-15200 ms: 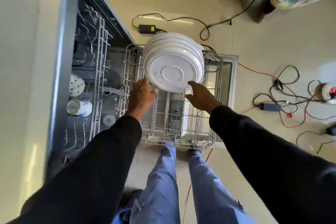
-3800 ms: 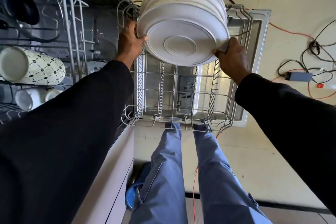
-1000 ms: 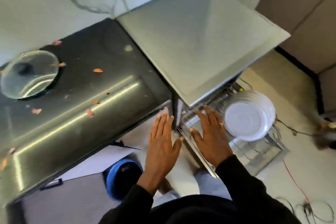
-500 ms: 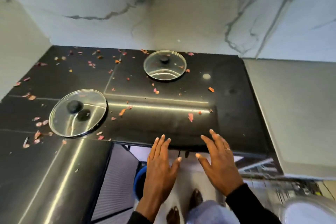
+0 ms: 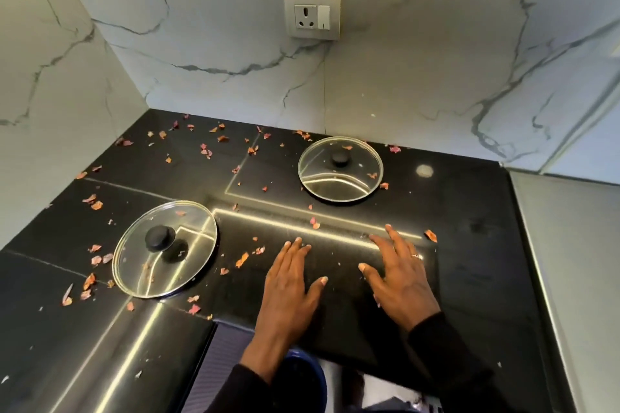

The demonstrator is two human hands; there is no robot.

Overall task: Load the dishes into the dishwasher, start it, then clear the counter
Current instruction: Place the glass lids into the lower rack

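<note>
Two glass pot lids with black knobs lie on the black counter (image 5: 469, 211): the near lid (image 5: 164, 250) at the left, the far lid (image 5: 340, 169) toward the back wall. Reddish petal-like scraps (image 5: 241, 259) are scattered over the counter. My left hand (image 5: 288, 285) and my right hand (image 5: 397, 273) hover flat over the counter's front part with fingers straight and spread, holding nothing. The near lid lies left of my left hand. The dishwasher's grey top (image 5: 570, 261) shows at the right edge; its racks and the plates are out of view.
A marble-patterned wall closes the counter at the back and left, with a socket plate (image 5: 312, 14) above the far lid. A blue round bin (image 5: 315, 375) sits on the floor below the counter's front edge.
The view turned from the loaded dishwasher rack up to the counter. Both hands let go of the plates and moved forward, from the counter's edge to above its surface.
</note>
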